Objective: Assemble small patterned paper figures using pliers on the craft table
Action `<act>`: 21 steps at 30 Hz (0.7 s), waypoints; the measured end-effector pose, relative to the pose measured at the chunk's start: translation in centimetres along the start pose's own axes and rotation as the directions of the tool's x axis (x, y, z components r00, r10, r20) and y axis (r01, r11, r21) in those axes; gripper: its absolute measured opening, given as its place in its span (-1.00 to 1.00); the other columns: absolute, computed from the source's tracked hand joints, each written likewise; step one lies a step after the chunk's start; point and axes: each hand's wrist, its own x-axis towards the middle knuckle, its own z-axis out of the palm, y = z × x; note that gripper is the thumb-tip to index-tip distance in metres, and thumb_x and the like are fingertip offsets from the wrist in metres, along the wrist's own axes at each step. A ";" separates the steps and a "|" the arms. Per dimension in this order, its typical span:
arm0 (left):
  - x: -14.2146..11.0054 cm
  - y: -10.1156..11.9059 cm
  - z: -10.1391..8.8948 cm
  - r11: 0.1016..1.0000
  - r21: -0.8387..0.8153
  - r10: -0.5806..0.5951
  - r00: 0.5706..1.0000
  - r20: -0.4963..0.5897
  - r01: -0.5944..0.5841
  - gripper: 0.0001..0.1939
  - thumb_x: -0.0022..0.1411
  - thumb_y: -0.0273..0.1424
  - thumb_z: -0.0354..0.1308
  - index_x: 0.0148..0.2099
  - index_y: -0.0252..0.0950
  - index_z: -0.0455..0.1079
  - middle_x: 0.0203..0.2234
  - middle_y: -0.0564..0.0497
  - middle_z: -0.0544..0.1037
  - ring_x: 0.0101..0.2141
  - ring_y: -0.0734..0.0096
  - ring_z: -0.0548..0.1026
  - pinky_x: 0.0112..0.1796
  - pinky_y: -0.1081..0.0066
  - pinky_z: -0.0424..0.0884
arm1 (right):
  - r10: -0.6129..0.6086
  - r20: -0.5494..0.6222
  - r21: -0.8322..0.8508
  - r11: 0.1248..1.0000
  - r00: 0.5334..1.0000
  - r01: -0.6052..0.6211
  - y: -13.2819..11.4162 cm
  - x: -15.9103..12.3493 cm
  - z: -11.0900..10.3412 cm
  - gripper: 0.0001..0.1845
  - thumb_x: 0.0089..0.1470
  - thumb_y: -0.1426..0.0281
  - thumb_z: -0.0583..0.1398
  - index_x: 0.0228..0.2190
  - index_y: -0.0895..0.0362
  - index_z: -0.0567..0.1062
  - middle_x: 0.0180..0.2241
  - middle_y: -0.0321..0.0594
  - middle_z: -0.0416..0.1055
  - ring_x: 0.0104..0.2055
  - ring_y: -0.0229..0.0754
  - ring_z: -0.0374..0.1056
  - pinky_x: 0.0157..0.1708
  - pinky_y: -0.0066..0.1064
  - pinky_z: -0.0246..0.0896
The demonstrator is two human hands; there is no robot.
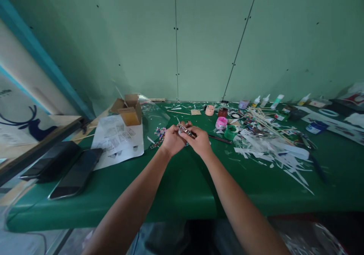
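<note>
Both my hands meet over the middle of the green table. My left hand is closed around something small that I cannot make out. My right hand is closed on a slim metal tool, perhaps pliers or tweezers, whose tip points toward the left hand. A small heap of coloured bits lies just left of my left hand.
A printed sheet and a small cardboard box lie to the left, two dark phones near the left edge. Paint pots, glue bottles, wooden sticks and white paper scraps crowd the right side.
</note>
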 end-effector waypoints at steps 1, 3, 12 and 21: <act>0.0 0.0 0.1 1.000 -0.004 -0.007 1.000 0.003 0.007 -0.94 -0.06 -0.36 -0.01 -0.50 -0.23 0.18 -0.32 -0.05 0.51 -0.27 0.18 0.47 -0.25 0.18 0.37 | 0.004 -0.001 0.003 1.000 1.000 -0.004 0.0 0.0 0.0 -0.76 0.00 0.17 0.21 -0.43 0.08 0.52 -0.38 -0.21 0.48 -0.37 -0.17 0.37 -0.36 -0.41 0.20; 0.0 -0.1 0.2 1.000 -0.003 -0.009 1.000 -0.009 0.009 -0.94 -0.07 -0.37 -0.01 -0.50 -0.23 0.18 -0.35 -0.06 0.50 -0.28 0.18 0.46 -0.25 0.18 0.37 | 0.010 0.002 -0.004 1.000 1.000 -0.010 0.0 0.0 0.1 -0.76 0.02 0.17 0.20 -0.43 0.08 0.52 -0.38 -0.20 0.48 -0.37 -0.17 0.37 -0.37 -0.41 0.20; 0.4 0.0 -0.4 0.995 0.052 0.090 0.994 -0.054 -0.087 -0.83 0.04 -0.33 -0.03 -0.54 -0.23 0.10 -0.39 -0.02 0.47 -0.36 0.29 0.46 -0.27 0.23 0.38 | 0.044 0.006 0.000 0.999 0.999 -0.044 -0.4 -0.1 -0.5 -0.74 0.08 0.17 0.12 -0.43 0.09 0.47 -0.50 -0.29 0.39 -0.48 -0.24 0.26 -0.46 -0.47 0.10; 0.4 0.0 -1.2 0.795 0.591 0.148 0.988 0.033 -0.139 -0.67 0.11 -0.12 0.15 -0.44 -0.26 0.21 -0.70 0.16 0.29 -0.74 0.61 0.19 -0.65 0.50 0.13 | 0.287 -0.176 0.238 0.940 0.942 -0.243 1.6 0.8 -1.6 -0.67 0.05 0.09 0.11 -0.49 0.11 0.35 -0.65 -0.39 0.18 -0.60 -0.29 0.13 -0.59 -0.47 0.02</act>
